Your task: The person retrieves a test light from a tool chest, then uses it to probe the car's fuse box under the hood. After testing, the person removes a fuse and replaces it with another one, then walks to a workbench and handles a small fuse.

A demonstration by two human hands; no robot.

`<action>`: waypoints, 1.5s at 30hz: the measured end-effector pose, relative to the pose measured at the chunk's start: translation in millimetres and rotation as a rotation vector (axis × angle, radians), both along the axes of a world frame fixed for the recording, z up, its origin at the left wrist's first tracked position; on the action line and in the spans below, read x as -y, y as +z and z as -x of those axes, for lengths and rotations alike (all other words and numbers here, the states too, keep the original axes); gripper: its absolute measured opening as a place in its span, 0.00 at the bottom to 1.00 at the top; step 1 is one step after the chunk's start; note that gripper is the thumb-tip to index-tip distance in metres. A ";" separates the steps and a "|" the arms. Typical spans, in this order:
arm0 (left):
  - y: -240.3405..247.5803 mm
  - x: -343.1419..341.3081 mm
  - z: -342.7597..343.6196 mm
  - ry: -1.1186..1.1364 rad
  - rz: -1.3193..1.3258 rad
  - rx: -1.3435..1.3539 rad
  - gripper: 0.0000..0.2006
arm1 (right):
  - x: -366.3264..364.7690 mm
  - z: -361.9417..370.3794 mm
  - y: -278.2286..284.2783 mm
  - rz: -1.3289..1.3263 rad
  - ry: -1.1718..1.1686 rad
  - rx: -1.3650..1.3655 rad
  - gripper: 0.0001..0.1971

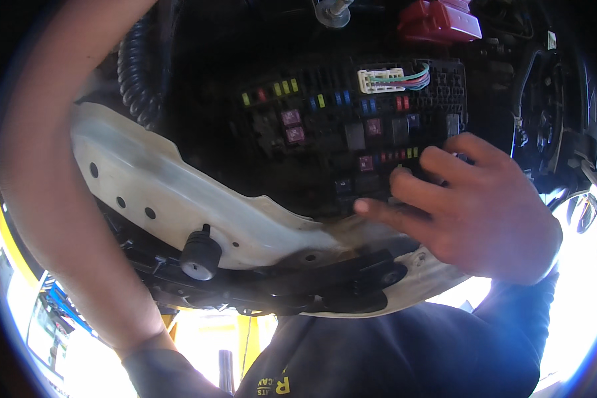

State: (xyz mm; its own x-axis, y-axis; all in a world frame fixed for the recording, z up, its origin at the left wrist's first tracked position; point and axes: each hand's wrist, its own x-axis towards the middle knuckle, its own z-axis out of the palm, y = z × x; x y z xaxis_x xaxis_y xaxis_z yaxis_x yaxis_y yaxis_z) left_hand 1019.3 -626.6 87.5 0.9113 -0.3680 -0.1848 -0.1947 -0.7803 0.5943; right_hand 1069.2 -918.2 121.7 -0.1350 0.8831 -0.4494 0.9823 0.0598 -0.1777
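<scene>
My right hand [484, 205] is over the lower right part of a black fuse box [322, 142]. Its fingers are apart and loosely bent, one reaching left near the bottom row of relays; nothing shows between them. The palm side and thumb are hidden. Colourful blade fuses [286, 87] and purple relays [292, 126] sit in the box. A white connector [381, 81] with green, pink and purple wires lies across its upper part. My left forearm [50, 179] stretches up the left side, and its hand is beyond the top edge.
A pale metal body panel [199, 192] with holes curves in front of the fuse box. On it stands a black rubber bumper stop [201, 255]. A coiled black hose [138, 73] hangs at the upper left. At the top right is a red plastic cover [438, 23].
</scene>
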 end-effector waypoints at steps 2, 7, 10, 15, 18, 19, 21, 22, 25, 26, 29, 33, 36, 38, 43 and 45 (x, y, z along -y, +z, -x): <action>0.4 4.4 -2.7 -0.023 -0.011 -0.023 0.10 | 3.4 -0.2 1.4 -0.002 -0.006 0.001 0.25; 0.9 9.9 -6.6 -0.051 -0.026 -0.058 0.11 | 4.8 -0.3 1.2 -0.021 -0.049 -0.026 0.26; 1.6 11.1 -6.6 -0.062 -0.032 -0.070 0.11 | 2.0 -9.3 -3.8 -0.072 0.061 -0.004 0.30; 3.7 9.8 -8.5 -0.064 -0.044 -0.087 0.11 | 1.0 -10.8 -10.6 -0.118 0.032 0.122 0.32; 3.9 9.9 -11.7 -0.069 -0.056 -0.083 0.11 | 0.5 -5.4 -9.5 -0.118 0.012 0.141 0.29; 3.6 10.9 -9.5 -0.065 -0.054 -0.068 0.11 | -0.5 -6.7 -8.5 -0.133 0.015 0.123 0.28; 1.7 13.7 -7.8 -0.057 -0.053 -0.052 0.11 | -4.0 -12.7 -8.4 -0.166 0.002 0.073 0.24; 1.3 13.8 -8.1 -0.059 -0.045 -0.045 0.11 | -6.6 -17.7 -9.8 -0.209 -0.020 0.025 0.23; 1.2 14.9 -2.1 -0.055 -0.032 -0.033 0.12 | -15.0 -31.5 -18.1 -0.371 -0.348 -0.051 0.18; 2.8 13.9 0.9 -0.054 -0.032 -0.029 0.12 | -17.7 -35.2 -21.3 -0.415 -0.381 -0.063 0.17; 7.7 10.8 5.5 -0.059 -0.046 -0.059 0.12 | -22.1 -40.7 -24.8 -0.310 -0.347 -0.129 0.16; 15.8 13.2 5.3 -0.077 -0.075 -0.120 0.12 | -23.4 -36.2 -27.0 -0.341 -0.387 -0.160 0.14; 25.9 18.7 -1.7 -0.088 -0.112 -0.172 0.12 | -25.2 -29.6 -30.1 -0.310 -0.522 -0.177 0.13; 36.9 21.0 -3.8 -0.087 -0.145 -0.210 0.12 | -26.8 -26.0 -29.1 -0.303 -0.590 -0.209 0.13; 52.1 21.3 -15.0 -0.101 -0.188 -0.311 0.13 | -34.6 -35.8 -19.0 -0.213 -0.556 -0.238 0.12; 56.5 23.2 -17.3 -0.062 -0.218 -0.327 0.13 | -36.5 -37.0 -16.6 -0.211 -0.595 -0.249 0.11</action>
